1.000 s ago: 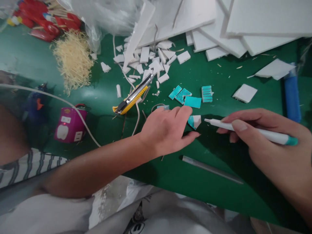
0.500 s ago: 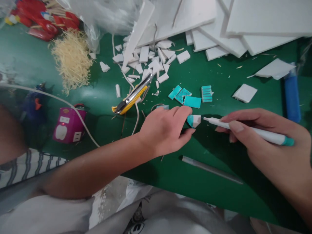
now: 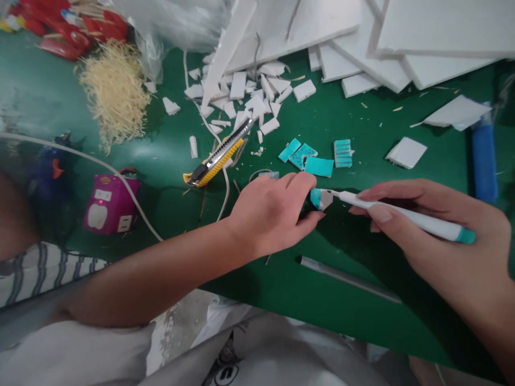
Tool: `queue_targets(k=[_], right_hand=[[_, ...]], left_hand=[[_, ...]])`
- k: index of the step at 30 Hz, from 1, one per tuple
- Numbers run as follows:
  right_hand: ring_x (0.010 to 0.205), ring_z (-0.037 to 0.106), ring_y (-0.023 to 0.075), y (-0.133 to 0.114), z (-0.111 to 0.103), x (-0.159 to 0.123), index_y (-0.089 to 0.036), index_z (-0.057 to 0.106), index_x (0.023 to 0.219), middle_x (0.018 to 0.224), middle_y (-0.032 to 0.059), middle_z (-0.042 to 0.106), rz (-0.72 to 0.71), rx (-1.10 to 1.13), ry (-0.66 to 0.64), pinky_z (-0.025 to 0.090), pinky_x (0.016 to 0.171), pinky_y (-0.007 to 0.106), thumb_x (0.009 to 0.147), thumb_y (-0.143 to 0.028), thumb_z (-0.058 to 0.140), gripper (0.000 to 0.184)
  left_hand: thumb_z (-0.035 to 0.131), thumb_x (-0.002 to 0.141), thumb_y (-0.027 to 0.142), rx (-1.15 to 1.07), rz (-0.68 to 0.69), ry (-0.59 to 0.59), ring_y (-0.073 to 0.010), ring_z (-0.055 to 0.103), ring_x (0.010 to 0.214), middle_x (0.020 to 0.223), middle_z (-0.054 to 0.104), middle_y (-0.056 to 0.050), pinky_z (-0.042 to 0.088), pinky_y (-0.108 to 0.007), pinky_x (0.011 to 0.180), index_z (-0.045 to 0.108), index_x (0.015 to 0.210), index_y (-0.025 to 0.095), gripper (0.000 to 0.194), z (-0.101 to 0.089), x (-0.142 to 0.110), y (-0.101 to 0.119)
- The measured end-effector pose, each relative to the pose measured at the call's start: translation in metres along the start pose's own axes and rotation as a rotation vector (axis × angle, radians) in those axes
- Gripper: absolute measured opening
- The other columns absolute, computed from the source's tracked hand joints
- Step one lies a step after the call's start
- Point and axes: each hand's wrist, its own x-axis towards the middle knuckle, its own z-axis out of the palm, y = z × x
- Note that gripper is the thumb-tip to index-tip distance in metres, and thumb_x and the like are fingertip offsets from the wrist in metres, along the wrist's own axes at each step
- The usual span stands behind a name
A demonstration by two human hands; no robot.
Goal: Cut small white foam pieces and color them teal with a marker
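My left hand pinches a small white foam piece, partly coloured teal, against the green table. My right hand grips a white marker with a teal end. The marker's tip touches the foam piece. Several finished teal foam pieces lie just beyond my fingers.
A yellow utility knife lies left of the teal pieces among white foam scraps. Large white foam boards are stacked at the back. A magenta box with a cable, a straw-like pile, a blue object and a grey rod are also here.
My right hand has slid the marker leftward until its tip meets the foam piece. My left hand's fingers have closed a little tighter on the piece.
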Motion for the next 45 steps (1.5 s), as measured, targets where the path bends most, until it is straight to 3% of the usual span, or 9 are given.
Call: queue_targets(k=[13,19,23,27,34,40,45], right_hand=[[0.056,0.059,0.0109,-0.015,0.009,0.006,-0.028,0.077,0.080,0.062,-0.0028,0.067,0.107,-0.077,0.020,0.047,0.052,0.024,0.084,-0.030,0.068,0.010],[0.051,0.059,0.0124,-0.011,0.007,0.003,-0.028,0.076,0.074,0.068,-0.0021,0.073,0.099,-0.021,-0.028,0.042,0.043,0.026,0.086,-0.030,0.066,0.015],[0.050,0.058,0.0119,-0.010,0.006,0.003,-0.031,0.076,0.076,0.061,-0.0047,0.068,0.136,-0.020,-0.016,0.043,0.045,0.026,0.087,-0.027,0.065,0.015],[0.050,0.058,0.0115,-0.008,0.006,0.003,-0.031,0.076,0.073,0.067,-0.0040,0.072,0.051,0.015,-0.035,0.042,0.041,0.025,0.087,-0.028,0.064,0.018],[0.050,0.060,0.0101,-0.008,0.006,0.005,-0.028,0.077,0.073,0.067,-0.0018,0.073,0.089,-0.013,0.003,0.043,0.042,0.022,0.084,-0.030,0.066,0.015],[0.054,0.062,0.0100,-0.012,0.007,0.003,-0.029,0.077,0.076,0.069,-0.0016,0.073,0.181,0.039,0.023,0.050,0.049,0.022,0.082,-0.031,0.068,0.011],[0.054,0.061,0.0101,-0.011,0.005,0.003,-0.029,0.076,0.075,0.067,-0.0014,0.072,0.176,0.023,0.008,0.049,0.047,0.021,0.083,-0.032,0.067,0.013]], left_hand=[[0.058,0.092,0.040,-0.011,0.017,-0.032,-0.0190,0.066,0.070,0.078,0.068,0.000,0.040,-0.032,0.065,0.058,0.104,0.017,0.026,-0.002,-0.002,-0.005],[0.061,0.092,0.041,-0.001,0.024,-0.030,-0.0173,0.064,0.066,0.070,0.063,0.003,0.039,-0.030,0.064,0.058,0.103,0.018,0.026,-0.002,-0.003,-0.006],[0.061,0.093,0.042,0.004,0.029,-0.026,-0.0172,0.063,0.065,0.068,0.061,0.004,0.038,-0.030,0.063,0.059,0.103,0.018,0.026,-0.003,-0.002,-0.006],[0.061,0.092,0.041,-0.003,0.034,-0.020,-0.0165,0.062,0.063,0.068,0.061,0.004,0.036,-0.030,0.062,0.059,0.102,0.018,0.026,-0.003,-0.001,-0.006],[0.062,0.090,0.043,-0.030,0.026,-0.011,-0.0158,0.062,0.064,0.067,0.060,0.004,0.039,-0.028,0.064,0.059,0.103,0.019,0.027,-0.005,-0.003,-0.007],[0.060,0.085,0.024,-0.125,0.059,0.038,-0.0138,0.057,0.059,0.064,0.057,0.007,0.040,-0.028,0.063,0.059,0.114,0.017,0.030,-0.004,-0.004,-0.012],[0.056,0.089,0.022,-0.109,0.094,0.022,-0.0147,0.059,0.063,0.063,0.058,0.006,0.042,-0.029,0.066,0.061,0.110,0.019,0.023,-0.003,-0.003,-0.015]])
